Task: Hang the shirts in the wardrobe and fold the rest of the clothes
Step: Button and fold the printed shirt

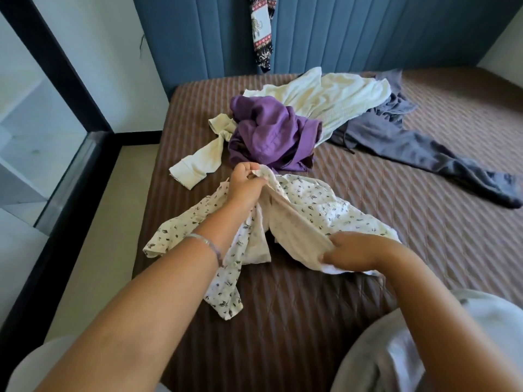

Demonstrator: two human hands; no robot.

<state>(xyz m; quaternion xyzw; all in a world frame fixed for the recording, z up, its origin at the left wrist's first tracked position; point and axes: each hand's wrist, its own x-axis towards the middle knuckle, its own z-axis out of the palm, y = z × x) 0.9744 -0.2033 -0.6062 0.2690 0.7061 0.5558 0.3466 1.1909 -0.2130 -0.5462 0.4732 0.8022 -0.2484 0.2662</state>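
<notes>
A cream shirt with a small dark leaf print (317, 206) lies rumpled on the brown striped bed (297, 321). My left hand (244, 183) grips the shirt's upper edge near the collar and lifts it. My right hand (356, 251) grips the shirt's lower edge closer to me, so the cloth stretches between both hands. One sleeve trails toward the bed's left side. Behind the shirt sits a crumpled purple garment (271, 134), a pale yellow long-sleeved top (325, 94) and grey trousers (418, 145).
A patterned cloth with elephants (261, 32) hangs over the blue padded headboard (368, 35). A pale floor strip (93, 236) and a black-framed glass panel (68, 182) run along the bed's left side. White walls stand at both back corners.
</notes>
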